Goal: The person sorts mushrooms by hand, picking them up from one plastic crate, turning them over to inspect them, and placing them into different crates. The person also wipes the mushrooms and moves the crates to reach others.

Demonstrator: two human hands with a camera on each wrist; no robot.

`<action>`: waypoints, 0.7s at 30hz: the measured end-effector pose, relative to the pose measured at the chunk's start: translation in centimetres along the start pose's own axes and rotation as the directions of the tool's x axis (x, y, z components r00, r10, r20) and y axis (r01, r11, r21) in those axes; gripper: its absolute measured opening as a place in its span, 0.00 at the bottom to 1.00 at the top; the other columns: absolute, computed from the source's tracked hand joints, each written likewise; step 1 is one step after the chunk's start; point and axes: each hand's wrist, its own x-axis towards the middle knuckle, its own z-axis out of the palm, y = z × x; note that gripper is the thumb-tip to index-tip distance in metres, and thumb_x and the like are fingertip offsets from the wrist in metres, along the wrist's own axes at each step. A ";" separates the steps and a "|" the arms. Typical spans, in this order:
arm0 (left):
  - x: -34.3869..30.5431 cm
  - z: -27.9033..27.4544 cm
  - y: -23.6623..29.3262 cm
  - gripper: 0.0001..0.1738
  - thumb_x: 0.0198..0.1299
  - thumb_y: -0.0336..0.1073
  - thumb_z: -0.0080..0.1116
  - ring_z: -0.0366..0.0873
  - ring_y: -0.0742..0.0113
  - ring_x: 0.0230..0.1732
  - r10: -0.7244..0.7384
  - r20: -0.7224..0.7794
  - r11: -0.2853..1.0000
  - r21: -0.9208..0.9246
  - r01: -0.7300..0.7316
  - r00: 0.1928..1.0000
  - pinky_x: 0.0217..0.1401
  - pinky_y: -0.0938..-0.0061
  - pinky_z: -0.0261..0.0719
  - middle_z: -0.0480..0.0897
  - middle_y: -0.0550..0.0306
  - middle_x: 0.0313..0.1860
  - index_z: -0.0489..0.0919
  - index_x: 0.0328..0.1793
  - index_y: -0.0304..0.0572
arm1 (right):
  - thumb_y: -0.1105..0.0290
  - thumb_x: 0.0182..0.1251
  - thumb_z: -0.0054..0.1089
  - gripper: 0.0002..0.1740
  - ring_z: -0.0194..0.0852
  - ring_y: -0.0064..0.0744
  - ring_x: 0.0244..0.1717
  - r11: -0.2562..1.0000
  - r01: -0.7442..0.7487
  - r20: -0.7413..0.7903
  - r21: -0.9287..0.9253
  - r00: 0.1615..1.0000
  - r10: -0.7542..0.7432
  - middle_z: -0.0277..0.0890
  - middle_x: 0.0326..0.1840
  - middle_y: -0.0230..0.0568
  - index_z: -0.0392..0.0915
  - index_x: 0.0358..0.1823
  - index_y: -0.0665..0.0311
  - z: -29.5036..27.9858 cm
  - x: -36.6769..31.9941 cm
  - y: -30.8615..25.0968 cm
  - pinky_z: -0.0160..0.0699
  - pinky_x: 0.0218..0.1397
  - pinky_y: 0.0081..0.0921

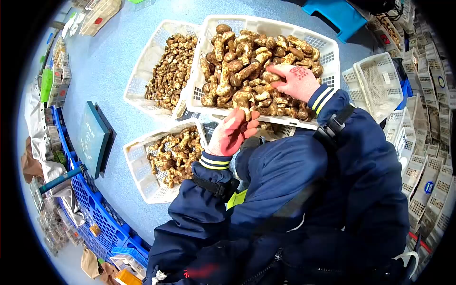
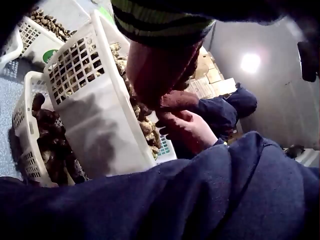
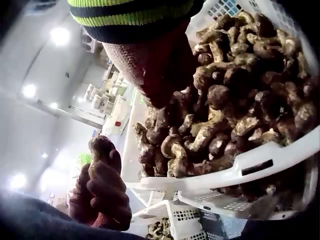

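Brown-and-cream mushrooms fill a large white plastic basket (image 1: 213, 110) in front of the person. The left hand (image 1: 229, 135), in a pink glove, holds up one stout mushroom (image 1: 242, 99) by its stem at the basket's near edge. That mushroom also appears upright in the left hand (image 3: 102, 195) in the right wrist view. Reaching over the right side of the heap, the gloved right hand (image 1: 299, 81) has its thumb and fingers around a pale mushroom (image 1: 270, 77) among the others. In the right wrist view, shadow hides the right hand's fingertips.
A white basket of small mushrooms (image 1: 172, 66) stands to the left, and another basket holding mushrooms (image 1: 173, 159) sits nearer. A dark teal flat panel (image 1: 92, 137) and blue crates (image 1: 95, 204) lie further left. White baskets (image 1: 377, 83) and a blue stool (image 1: 339, 16) are on the right.
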 end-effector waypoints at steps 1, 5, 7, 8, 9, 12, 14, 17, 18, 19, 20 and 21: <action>0.0 0.4 -0.1 0.15 0.65 0.38 0.48 0.78 0.61 0.43 0.003 0.002 1.000 0.000 -0.003 1.000 0.44 0.70 0.78 0.76 0.46 0.50 0.71 0.54 0.39 | 0.50 0.59 0.53 0.28 0.72 0.42 0.51 0.999 0.003 -0.089 0.032 0.996 0.000 0.73 0.52 0.44 0.68 0.58 0.56 -0.2 0.1 -0.1 0.72 0.50 0.35; 0.4 1.6 -0.2 0.16 0.60 0.33 0.55 0.78 0.65 0.41 0.091 -0.124 0.976 0.208 -0.064 0.988 0.43 0.74 0.78 0.78 0.51 0.46 0.71 0.54 0.38 | 0.55 0.59 0.54 0.28 0.74 0.30 0.45 0.830 -0.096 0.055 0.550 0.995 0.079 0.75 0.49 0.39 0.66 0.61 0.57 -2.2 0.5 -2.4 0.74 0.46 0.26; 1.1 1.8 -0.6 0.19 0.57 0.33 0.59 0.77 0.70 0.38 0.307 -0.180 0.818 0.553 -0.162 0.934 0.41 0.79 0.76 0.78 0.56 0.43 0.71 0.53 0.35 | 0.54 0.60 0.54 0.28 0.69 0.18 0.35 0.724 -0.186 0.308 0.664 0.950 -0.038 0.77 0.42 0.30 0.66 0.62 0.53 -3.7 0.6 -3.9 0.72 0.34 0.18; 1.0 2.7 -0.7 0.22 0.51 0.32 0.65 0.75 0.75 0.34 0.449 -0.200 0.661 0.730 -0.173 0.871 0.37 0.83 0.73 0.79 0.57 0.38 0.72 0.51 0.33 | 0.58 0.60 0.54 0.27 0.69 0.18 0.35 0.666 -0.194 0.318 0.720 0.946 -0.069 0.76 0.39 0.30 0.67 0.61 0.56 -3.3 0.4 -4.0 0.71 0.32 0.18; 1.3 3.2 -1.2 0.23 0.49 0.32 0.66 0.74 0.75 0.33 0.573 -0.117 0.524 0.813 -0.253 0.811 0.36 0.83 0.73 0.79 0.58 0.37 0.72 0.50 0.32 | 0.61 0.61 0.54 0.25 0.70 0.18 0.34 0.604 -0.202 0.325 0.771 0.941 -0.100 0.74 0.36 0.31 0.68 0.60 0.58 -2.9 0.0 -4.3 0.70 0.30 0.17; 1.5 4.3 -1.8 0.23 0.46 0.30 0.67 0.74 0.75 0.33 0.606 -0.069 0.421 0.873 -0.246 0.792 0.37 0.82 0.74 0.78 0.58 0.34 0.72 0.49 0.33 | 0.58 0.60 0.55 0.24 0.65 0.15 0.28 0.635 -0.280 0.408 0.720 0.911 -0.061 0.74 0.33 0.29 0.71 0.57 0.57 -4.9 -0.1 -5.1 0.63 0.24 0.16; 1.7 4.2 -2.1 0.26 0.46 0.30 0.67 0.74 0.75 0.35 0.605 -0.015 0.418 0.857 -0.301 0.796 0.40 0.82 0.74 0.77 0.58 0.37 0.70 0.52 0.33 | 0.59 0.58 0.57 0.23 0.59 0.14 0.24 0.596 -0.306 0.409 0.742 0.912 -0.041 0.73 0.30 0.26 0.73 0.55 0.57 -4.5 -0.2 -4.6 0.59 0.22 0.16; 1.1 4.6 -1.5 0.28 0.52 0.31 0.63 0.75 0.74 0.43 0.472 -0.016 0.629 0.706 -0.325 0.881 0.44 0.81 0.74 0.77 0.57 0.43 0.66 0.59 0.34 | 0.61 0.57 0.58 0.22 0.59 0.14 0.23 0.565 -0.214 0.296 0.797 0.954 -0.056 0.72 0.29 0.26 0.74 0.54 0.57 -3.0 0.1 -3.5 0.58 0.22 0.15; 1.0 4.1 -1.3 0.28 0.57 0.38 0.60 0.76 0.71 0.44 0.423 -0.073 0.688 0.674 -0.268 0.903 0.44 0.79 0.75 0.77 0.56 0.45 0.65 0.61 0.34 | 0.62 0.56 0.59 0.21 0.58 0.13 0.23 0.582 -0.190 0.278 0.791 0.958 -0.066 0.72 0.29 0.25 0.75 0.53 0.57 -2.6 0.2 -3.0 0.58 0.23 0.15; 1.1 3.4 -1.2 0.28 0.62 0.47 0.53 0.77 0.68 0.43 0.364 -0.107 0.766 0.600 -0.232 0.925 0.42 0.77 0.76 0.77 0.54 0.47 0.66 0.61 0.35 | 0.62 0.56 0.59 0.21 0.58 0.13 0.23 0.582 -0.188 0.277 0.791 0.958 -0.068 0.72 0.29 0.25 0.75 0.53 0.57 -2.5 0.2 -2.9 0.58 0.23 0.15; 1.2 2.8 -1.1 0.28 0.63 0.50 0.50 0.77 0.66 0.42 0.277 -0.166 0.838 0.524 -0.153 0.946 0.41 0.77 0.76 0.77 0.52 0.48 0.67 0.61 0.36 | 0.63 0.56 0.59 0.21 0.58 0.13 0.23 0.566 -0.192 0.280 0.802 0.957 -0.072 0.73 0.29 0.25 0.75 0.53 0.57 -2.4 0.3 -2.9 0.59 0.23 0.15; 1.3 2.1 -1.0 0.28 0.65 0.53 0.46 0.78 0.65 0.42 0.183 -0.217 0.896 0.439 -0.071 0.959 0.40 0.77 0.77 0.78 0.51 0.48 0.67 0.61 0.37 | 0.63 0.56 0.58 0.21 0.59 0.13 0.23 0.551 -0.198 0.284 0.811 0.956 -0.075 0.73 0.29 0.26 0.75 0.53 0.57 -2.2 0.3 -2.8 0.59 0.23 0.15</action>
